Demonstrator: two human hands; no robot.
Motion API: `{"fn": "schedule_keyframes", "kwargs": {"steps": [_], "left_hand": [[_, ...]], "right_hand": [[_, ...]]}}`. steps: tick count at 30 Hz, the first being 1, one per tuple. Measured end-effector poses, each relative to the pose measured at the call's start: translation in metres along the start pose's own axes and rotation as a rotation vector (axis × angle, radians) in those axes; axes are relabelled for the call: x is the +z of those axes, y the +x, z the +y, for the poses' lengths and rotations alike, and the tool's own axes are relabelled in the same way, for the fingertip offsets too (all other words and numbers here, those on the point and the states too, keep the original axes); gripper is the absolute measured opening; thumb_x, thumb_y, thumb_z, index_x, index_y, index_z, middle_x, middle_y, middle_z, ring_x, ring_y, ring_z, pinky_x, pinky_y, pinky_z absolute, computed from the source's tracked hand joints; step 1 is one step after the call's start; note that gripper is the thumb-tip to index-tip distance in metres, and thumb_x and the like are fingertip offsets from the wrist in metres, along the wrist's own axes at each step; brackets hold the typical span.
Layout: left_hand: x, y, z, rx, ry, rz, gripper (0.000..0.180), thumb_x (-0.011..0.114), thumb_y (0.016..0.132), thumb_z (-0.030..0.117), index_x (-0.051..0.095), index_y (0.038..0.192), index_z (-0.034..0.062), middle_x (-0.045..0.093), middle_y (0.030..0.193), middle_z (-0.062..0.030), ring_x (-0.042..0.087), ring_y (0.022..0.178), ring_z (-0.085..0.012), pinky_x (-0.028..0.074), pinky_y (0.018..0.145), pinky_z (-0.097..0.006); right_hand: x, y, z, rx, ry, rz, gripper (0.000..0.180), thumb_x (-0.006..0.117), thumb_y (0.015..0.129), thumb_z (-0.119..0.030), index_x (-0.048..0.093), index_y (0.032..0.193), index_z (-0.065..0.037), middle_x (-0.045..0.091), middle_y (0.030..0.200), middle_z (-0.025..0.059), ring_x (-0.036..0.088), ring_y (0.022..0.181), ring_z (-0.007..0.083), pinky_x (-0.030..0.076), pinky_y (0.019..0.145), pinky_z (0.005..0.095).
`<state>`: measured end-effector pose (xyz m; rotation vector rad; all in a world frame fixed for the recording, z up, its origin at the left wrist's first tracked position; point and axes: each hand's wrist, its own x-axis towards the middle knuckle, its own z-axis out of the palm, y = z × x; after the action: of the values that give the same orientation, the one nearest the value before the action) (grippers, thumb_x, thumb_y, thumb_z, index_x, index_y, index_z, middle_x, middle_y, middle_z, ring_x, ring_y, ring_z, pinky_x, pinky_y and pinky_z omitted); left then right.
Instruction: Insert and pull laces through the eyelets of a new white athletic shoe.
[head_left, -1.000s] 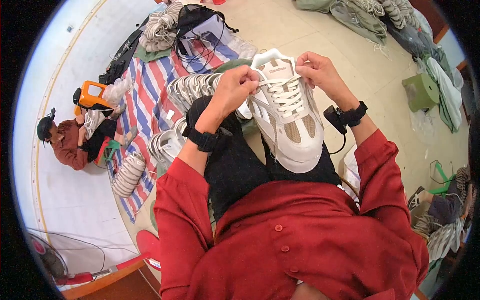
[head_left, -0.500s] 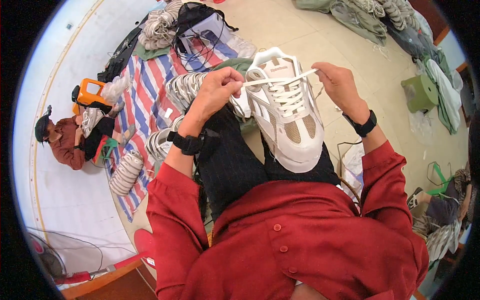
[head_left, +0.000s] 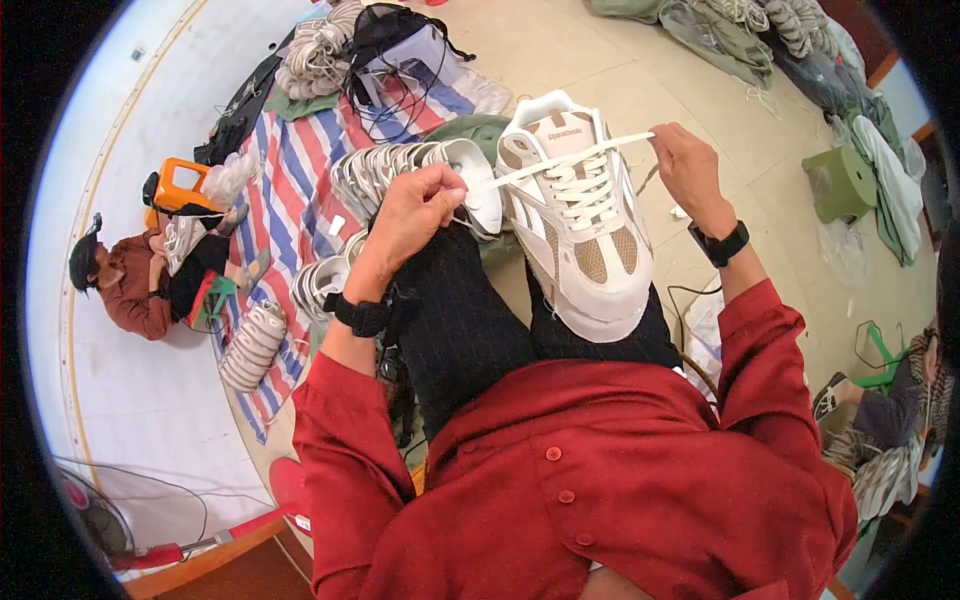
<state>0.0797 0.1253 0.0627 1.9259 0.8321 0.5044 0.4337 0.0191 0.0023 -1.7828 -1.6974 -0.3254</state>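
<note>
A: Sneaker (head_left: 585, 230) on the lap, toe toward the body, resting across the dark trousers (head_left: 470, 330). White and beige, laced most of the way up.

B: And the hands?

A: The left hand (head_left: 415, 215) pinches one end of the white lace (head_left: 560, 160), its grip closed tight on it. The right hand (head_left: 685, 165) holds the other end the same way, between thumb and fingertips. The lace runs taut between them, across the top of the tongue.

B: How would you do this step well?

A: I'd judge that even tension matters: pull both ends outward together so the crossings below lie flat, and keep the shoe steady on the thigh so it doesn't roll.

B: Anything around them?

A: A row of matching shoes (head_left: 400, 170) lies just beyond the left hand, on a striped mat (head_left: 290, 220). Another person (head_left: 140, 280) sits on the floor at the far left, near an orange stool (head_left: 185, 185). A green stool (head_left: 840, 180) stands to the right.

B: What can't you make out?

A: The top eyelets, hidden behind the lace and the tongue. Whether the lace ends have tips is covered by the fingers. The shoe's heel side is out of sight too.
</note>
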Motion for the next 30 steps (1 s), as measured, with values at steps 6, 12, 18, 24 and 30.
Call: {"fn": "schedule_keyframes", "kwargs": {"steps": [6,12,18,24,30], "left_hand": [[-0.014,-0.012,-0.012,-0.066,0.022,0.092,0.007,0.062,0.086,0.009,0.061,0.087,0.0017,0.053,0.067,0.0035,0.047,0.06,-0.0056,0.039,0.054,-0.022],[-0.022,-0.04,0.0,-0.003,0.441,0.179,0.014,0.068,0.08,0.011,0.061,0.09,0.0034,0.054,0.066,-0.0024,0.051,0.059,-0.0112,0.041,0.056,-0.027],[-0.022,-0.064,-0.005,0.128,0.696,0.352,0.013,0.064,0.082,0.01,0.061,0.093,0.0034,0.061,0.073,-0.0155,0.061,0.064,-0.028,0.046,0.06,-0.036],[-0.028,-0.073,-0.007,0.147,0.831,0.3,0.013,0.057,0.085,0.009,0.059,0.095,0.0019,0.061,0.082,-0.017,0.06,0.077,-0.0351,0.047,0.067,-0.043],[-0.013,-0.056,0.015,0.434,0.873,0.41,0.018,0.059,0.084,0.003,0.062,0.101,0.0028,0.061,0.09,-0.014,0.061,0.078,-0.0292,0.048,0.067,-0.036]], "right_hand": [[0.013,-0.02,0.008,0.067,0.034,-0.084,0.016,0.054,0.091,-0.018,0.058,0.085,-0.003,0.058,0.078,0.0141,0.059,0.071,0.0348,0.047,0.061,0.0426],[0.009,-0.056,0.036,0.198,0.231,-0.068,0.016,0.054,0.091,-0.015,0.062,0.086,-0.002,0.056,0.071,0.0151,0.054,0.062,0.0294,0.043,0.059,0.0373],[-0.009,-0.068,0.045,0.442,0.292,-0.199,0.023,0.052,0.092,-0.02,0.062,0.085,-0.001,0.06,0.076,0.0172,0.058,0.071,0.0312,0.045,0.064,0.0396],[-0.006,-0.08,0.044,0.385,0.238,-0.103,0.017,0.057,0.088,-0.016,0.065,0.099,-0.005,0.064,0.092,0.0123,0.061,0.079,0.0258,0.049,0.069,0.0353],[-0.022,-0.026,-0.012,0.324,0.658,-0.055,0.021,0.061,0.087,-0.012,0.066,0.107,-0.008,0.061,0.115,0.0072,0.06,0.099,0.0207,0.05,0.082,0.0318]]}}
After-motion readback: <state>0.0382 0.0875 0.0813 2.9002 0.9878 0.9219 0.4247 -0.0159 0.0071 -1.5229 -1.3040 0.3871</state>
